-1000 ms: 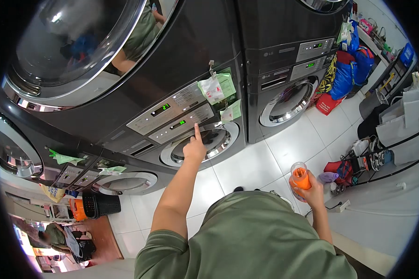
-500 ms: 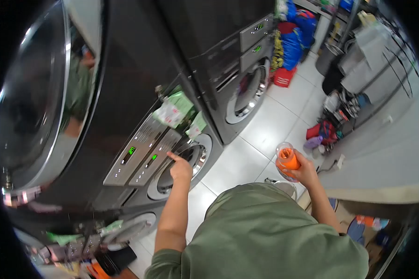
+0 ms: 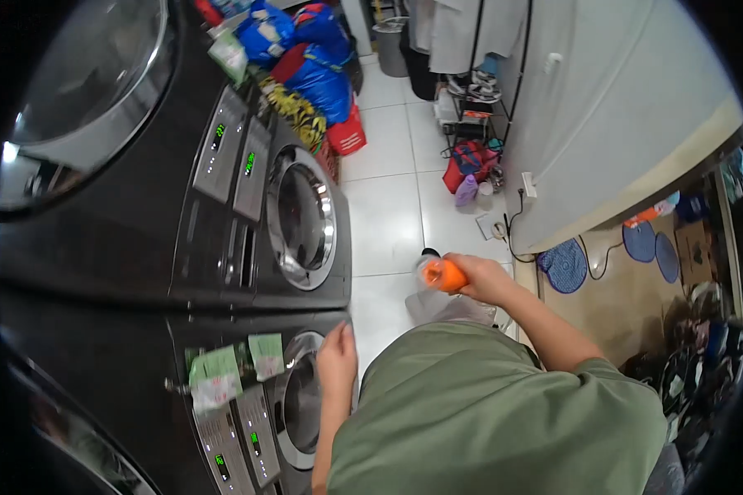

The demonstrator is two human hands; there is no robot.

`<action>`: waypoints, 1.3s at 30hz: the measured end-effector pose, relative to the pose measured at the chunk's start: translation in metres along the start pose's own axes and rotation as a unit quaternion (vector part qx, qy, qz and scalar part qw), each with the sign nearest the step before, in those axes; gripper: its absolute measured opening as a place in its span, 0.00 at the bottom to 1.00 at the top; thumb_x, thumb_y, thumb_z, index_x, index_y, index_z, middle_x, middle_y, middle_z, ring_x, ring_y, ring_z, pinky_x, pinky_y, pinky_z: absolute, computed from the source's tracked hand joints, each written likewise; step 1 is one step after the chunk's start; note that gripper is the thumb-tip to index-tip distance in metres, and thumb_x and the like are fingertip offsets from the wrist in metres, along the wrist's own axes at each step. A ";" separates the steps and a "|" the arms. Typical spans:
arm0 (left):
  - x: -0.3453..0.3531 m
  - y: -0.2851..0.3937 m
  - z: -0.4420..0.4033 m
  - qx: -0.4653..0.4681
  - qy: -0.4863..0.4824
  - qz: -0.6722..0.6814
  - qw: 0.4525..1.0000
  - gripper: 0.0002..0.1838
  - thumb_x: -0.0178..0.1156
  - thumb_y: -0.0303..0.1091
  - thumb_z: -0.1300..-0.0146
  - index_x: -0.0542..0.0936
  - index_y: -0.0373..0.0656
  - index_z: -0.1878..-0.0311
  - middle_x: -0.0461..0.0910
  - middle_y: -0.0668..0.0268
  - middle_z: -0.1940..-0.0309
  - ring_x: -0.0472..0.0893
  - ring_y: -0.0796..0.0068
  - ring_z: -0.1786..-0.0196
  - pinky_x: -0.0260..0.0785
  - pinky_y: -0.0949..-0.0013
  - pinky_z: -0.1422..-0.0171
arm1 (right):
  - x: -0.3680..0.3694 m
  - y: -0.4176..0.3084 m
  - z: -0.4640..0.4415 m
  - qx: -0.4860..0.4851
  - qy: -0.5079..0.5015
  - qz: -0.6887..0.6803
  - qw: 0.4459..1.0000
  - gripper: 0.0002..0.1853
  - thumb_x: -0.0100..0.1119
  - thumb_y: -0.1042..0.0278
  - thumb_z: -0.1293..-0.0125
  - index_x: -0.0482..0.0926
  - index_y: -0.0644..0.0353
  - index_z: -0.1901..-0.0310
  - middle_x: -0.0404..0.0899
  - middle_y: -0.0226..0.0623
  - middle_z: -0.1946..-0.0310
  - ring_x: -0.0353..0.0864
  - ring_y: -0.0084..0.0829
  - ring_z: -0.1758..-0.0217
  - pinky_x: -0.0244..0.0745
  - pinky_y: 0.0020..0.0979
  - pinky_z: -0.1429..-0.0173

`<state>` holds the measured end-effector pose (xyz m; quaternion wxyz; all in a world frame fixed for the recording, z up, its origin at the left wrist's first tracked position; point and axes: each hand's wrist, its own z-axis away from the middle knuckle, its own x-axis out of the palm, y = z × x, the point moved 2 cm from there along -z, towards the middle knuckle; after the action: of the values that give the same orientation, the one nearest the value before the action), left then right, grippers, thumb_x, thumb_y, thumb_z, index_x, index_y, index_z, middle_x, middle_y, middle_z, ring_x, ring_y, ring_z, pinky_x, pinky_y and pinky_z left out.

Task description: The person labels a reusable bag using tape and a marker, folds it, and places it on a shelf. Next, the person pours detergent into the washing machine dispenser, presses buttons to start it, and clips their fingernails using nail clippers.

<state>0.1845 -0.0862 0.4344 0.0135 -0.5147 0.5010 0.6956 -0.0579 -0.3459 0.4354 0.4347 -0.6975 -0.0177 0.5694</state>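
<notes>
My right hand (image 3: 485,280) is wrapped round an orange bottle (image 3: 444,275) with a clear plastic part at its end, held in front of my body above the floor. My left hand (image 3: 337,356) is by the lower washing machine's round door (image 3: 304,404), its fingers drawn together and nothing visible in them. I cannot tell whether it touches the machine. Green and white packets (image 3: 216,375) hang over that machine near its lit control panel (image 3: 256,441). Ahead stands another dark front-loader with a closed round door (image 3: 301,219).
Blue bags (image 3: 318,87) and a red bag (image 3: 347,132) are piled beyond the machines. A black rack (image 3: 470,107) and a purple bottle (image 3: 466,191) stand along the right wall. Near a power strip (image 3: 528,186) a cable runs down. Blue round mats (image 3: 564,266) lie at right.
The view has turned to the right, toward the aisle. My left hand has left the control panel, its pointing finger now drawn in. My right hand still holds the orange bottle, now tilted more.
</notes>
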 end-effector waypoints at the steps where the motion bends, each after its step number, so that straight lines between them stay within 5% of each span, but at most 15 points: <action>1: 0.007 0.043 -0.029 -0.008 -0.052 0.046 0.998 0.26 0.61 0.49 0.31 0.79 0.37 0.39 0.85 0.52 0.62 0.85 0.62 0.63 0.76 0.63 0.55 | 0.001 0.005 -0.007 0.006 -0.012 0.007 1.000 0.36 0.75 0.55 0.46 0.70 0.49 0.36 0.83 0.44 0.53 0.84 0.50 0.53 0.79 0.45 0.51; 3: 0.024 0.132 -0.079 0.051 -0.144 -0.044 0.987 0.30 0.63 0.52 0.35 0.77 0.38 0.39 0.83 0.52 0.60 0.85 0.56 0.59 0.77 0.60 0.54 | 0.001 0.012 -0.026 0.016 -0.035 0.018 0.999 0.36 0.73 0.54 0.45 0.69 0.48 0.36 0.82 0.44 0.52 0.84 0.49 0.54 0.79 0.46 0.51; 6: 0.079 0.184 -0.132 0.216 -0.152 -0.152 0.952 0.29 0.65 0.55 0.39 0.78 0.40 0.45 0.82 0.55 0.62 0.85 0.55 0.64 0.78 0.60 0.60 | -0.003 0.027 -0.061 0.037 -0.019 -0.048 0.998 0.36 0.73 0.55 0.44 0.68 0.49 0.36 0.83 0.45 0.53 0.84 0.50 0.53 0.79 0.45 0.52; 12: 0.178 0.223 -0.248 0.469 -0.250 -0.102 0.841 0.23 0.70 0.54 0.43 0.76 0.44 0.61 0.77 0.64 0.72 0.82 0.60 0.76 0.76 0.64 0.73 | 0.003 0.110 -0.118 0.125 0.006 -0.243 0.962 0.32 0.71 0.55 0.41 0.68 0.58 0.40 0.84 0.53 0.58 0.84 0.54 0.55 0.78 0.48 0.55; 13: 0.194 0.224 -0.265 0.472 -0.300 -0.122 0.820 0.25 0.70 0.53 0.43 0.77 0.43 0.54 0.77 0.64 0.69 0.83 0.59 0.73 0.77 0.62 0.71 | 0.000 0.123 -0.125 0.155 0.016 -0.252 0.955 0.33 0.74 0.58 0.43 0.68 0.58 0.40 0.84 0.52 0.58 0.84 0.55 0.56 0.79 0.47 0.55; 17: 0.247 0.241 -0.318 0.462 -0.392 -0.063 0.793 0.34 0.67 0.45 0.36 0.67 0.41 0.32 0.76 0.56 0.52 0.84 0.62 0.65 0.77 0.64 0.65 | 0.016 0.185 -0.149 0.312 0.180 -0.303 0.882 0.36 0.77 0.64 0.49 0.68 0.59 0.40 0.84 0.52 0.54 0.85 0.50 0.50 0.80 0.42 0.48; 20: 0.299 0.199 -0.321 0.152 -0.399 0.049 0.903 0.33 0.65 0.41 0.34 0.65 0.39 0.30 0.73 0.55 0.51 0.80 0.64 0.65 0.76 0.63 0.62 | 0.106 0.289 -0.158 0.459 0.317 -0.373 0.741 0.35 0.78 0.67 0.52 0.71 0.61 0.42 0.83 0.46 0.50 0.84 0.42 0.47 0.80 0.39 0.47; 21: 0.320 0.166 -0.314 0.117 -0.397 0.068 0.908 0.32 0.64 0.39 0.33 0.65 0.38 0.31 0.73 0.54 0.51 0.79 0.65 0.67 0.75 0.64 0.62 | 0.122 0.313 -0.167 0.471 0.376 -0.491 0.629 0.34 0.77 0.70 0.55 0.72 0.62 0.45 0.82 0.41 0.50 0.83 0.36 0.48 0.79 0.36 0.46; 24: 0.361 0.073 -0.296 0.153 -0.420 0.010 0.895 0.29 0.63 0.37 0.32 0.66 0.37 0.33 0.72 0.51 0.48 0.78 0.61 0.67 0.75 0.62 0.61 | 0.171 0.379 -0.202 0.575 0.462 -0.431 0.520 0.27 0.73 0.80 0.54 0.78 0.61 0.49 0.83 0.34 0.54 0.84 0.28 0.54 0.79 0.31 0.48; 25: 0.372 0.043 -0.290 0.149 -0.472 -0.021 0.868 0.28 0.63 0.37 0.32 0.67 0.38 0.34 0.72 0.50 0.46 0.79 0.59 0.64 0.76 0.61 0.59 | 0.240 0.430 -0.206 0.584 0.460 -0.421 0.520 0.24 0.72 0.82 0.55 0.77 0.60 0.53 0.81 0.31 0.60 0.81 0.27 0.60 0.78 0.31 0.53; 28: 0.400 -0.027 -0.272 0.189 -0.546 -0.014 0.816 0.28 0.64 0.38 0.34 0.69 0.41 0.34 0.71 0.48 0.43 0.81 0.56 0.59 0.78 0.57 0.55 | 0.254 0.498 -0.237 0.553 0.546 -0.451 0.439 0.24 0.71 0.83 0.55 0.77 0.57 0.55 0.78 0.28 0.64 0.79 0.25 0.63 0.76 0.31 0.59; 29: 0.408 -0.031 -0.278 0.181 -0.568 -0.027 0.802 0.28 0.64 0.39 0.35 0.69 0.41 0.35 0.71 0.49 0.42 0.81 0.56 0.59 0.78 0.57 0.55 | 0.247 0.515 -0.246 0.580 0.553 -0.431 0.416 0.26 0.69 0.84 0.55 0.76 0.55 0.52 0.79 0.29 0.63 0.78 0.23 0.63 0.75 0.29 0.63; 32: 0.423 -0.020 -0.297 0.143 -0.594 -0.059 0.789 0.30 0.67 0.40 0.38 0.70 0.41 0.35 0.70 0.49 0.41 0.82 0.57 0.59 0.79 0.57 0.53 | 0.302 0.604 -0.252 0.457 0.551 -0.593 0.368 0.29 0.66 0.86 0.52 0.74 0.52 0.47 0.79 0.30 0.57 0.79 0.24 0.62 0.75 0.26 0.65; 35: 0.428 -0.036 -0.314 0.093 -0.598 -0.071 0.793 0.32 0.68 0.39 0.41 0.70 0.40 0.35 0.72 0.50 0.43 0.82 0.60 0.60 0.79 0.60 0.53 | 0.318 0.646 -0.281 0.462 0.569 -0.582 0.353 0.30 0.64 0.89 0.52 0.72 0.51 0.47 0.75 0.25 0.60 0.75 0.19 0.70 0.67 0.21 0.72; 39: 0.437 -0.041 -0.327 0.111 -0.602 -0.059 0.789 0.32 0.69 0.38 0.42 0.70 0.40 0.36 0.73 0.52 0.45 0.82 0.62 0.61 0.79 0.60 0.55 | 0.349 0.685 -0.295 0.398 0.581 -0.594 0.389 0.31 0.61 0.91 0.52 0.72 0.53 0.45 0.77 0.28 0.57 0.78 0.27 0.65 0.74 0.29 0.63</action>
<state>0.2312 -0.5156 0.0980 0.4107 -0.0154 0.4338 0.8018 -0.0189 -0.7627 -0.2732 0.7949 -0.4191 0.0579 -0.4349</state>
